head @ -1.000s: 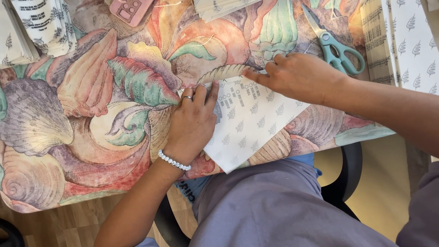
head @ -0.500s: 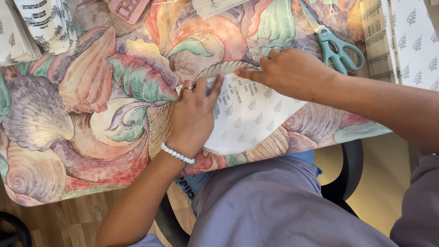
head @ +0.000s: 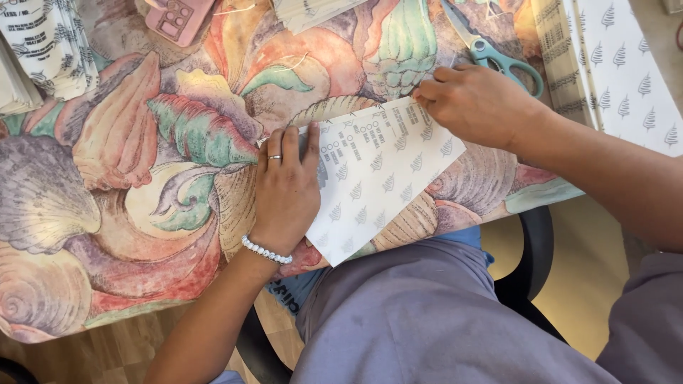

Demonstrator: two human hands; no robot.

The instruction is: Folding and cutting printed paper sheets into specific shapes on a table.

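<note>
A white paper sheet [head: 377,181] printed with small grey leaf shapes lies on a table covered by a shell-patterned cloth [head: 142,171], one corner hanging over the near edge. My left hand [head: 286,190], with a ring and a bead bracelet, lies flat on the sheet's left side, fingers together. My right hand [head: 478,105] pinches the sheet's upper right corner against the cloth. Teal-handled scissors [head: 498,57] lie just beyond my right hand.
A pink box-shaped object [head: 181,18] sits at the far edge. Folded printed papers [head: 46,46] lie at the upper left, and more leaf-print paper [head: 626,71] covers the right side. My lap and a black chair [head: 530,256] are below the table edge.
The view has shifted slightly, and both hands have slid a little along the sheet while still pressing it down. The paper stays in about the same place.
</note>
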